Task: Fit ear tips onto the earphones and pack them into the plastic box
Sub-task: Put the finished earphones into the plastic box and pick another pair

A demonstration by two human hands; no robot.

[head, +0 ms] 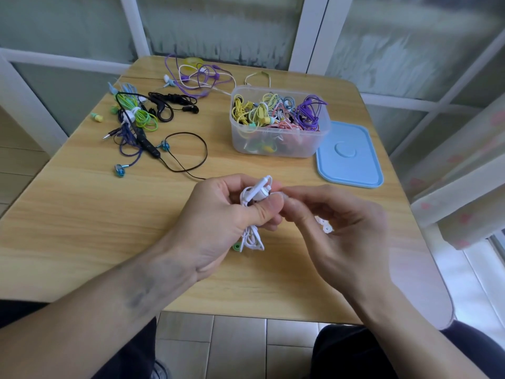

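Both hands meet over the bench: left hand (pixel 218 214) grips the white earphone (pixel 258 192), right fingers (pixel 293 199) pinch a tip (barely visible) against it. Next, I judge: push it on, then pack into the box (pixel 278 121).

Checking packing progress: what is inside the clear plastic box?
The clear plastic box holds coiled earphones in yellow, pink, purple and pale blue, heaped near its rim. Lower layers show only blurrily through the wall. Its blue lid lies beside it.
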